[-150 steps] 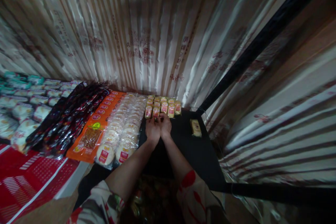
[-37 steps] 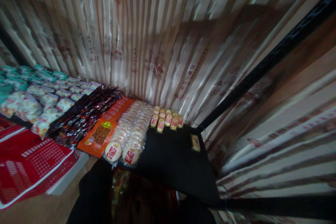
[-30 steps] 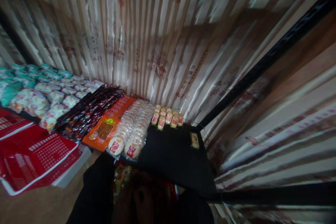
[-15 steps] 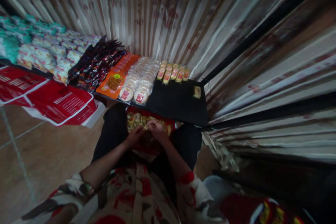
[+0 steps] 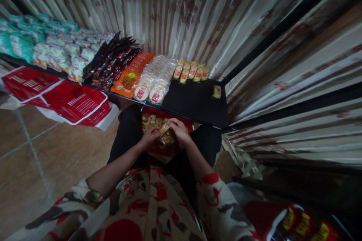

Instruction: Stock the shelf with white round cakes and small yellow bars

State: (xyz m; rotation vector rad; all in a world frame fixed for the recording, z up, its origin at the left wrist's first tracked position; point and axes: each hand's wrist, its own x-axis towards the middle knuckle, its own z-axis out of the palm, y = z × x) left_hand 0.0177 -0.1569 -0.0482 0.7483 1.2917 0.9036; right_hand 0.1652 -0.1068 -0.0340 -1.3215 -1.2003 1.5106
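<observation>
Below shelf edge (image 5: pixel 195 118), left hand (image 5: pixel 149 138), right hand (image 5: pixel 180 131), wrapped snack (image 5: pixel 164 128) held between.

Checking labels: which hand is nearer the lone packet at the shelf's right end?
Right. The right hand is below-left of the lone packet in view; the left hand is farther left.

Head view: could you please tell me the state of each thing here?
Left hand: closed on small wrapped pack
Right hand: gripping that pack too
Red bag: open, wrapped packs inside
Red-labelled yellow packs: in rows on black shelf
Lone yellow pack: lying apart, shelf's right end
Orange snack packet: lying flat
Round cracker packs: overlapping, two columns
Printed curtain: hanging in folds
</observation>
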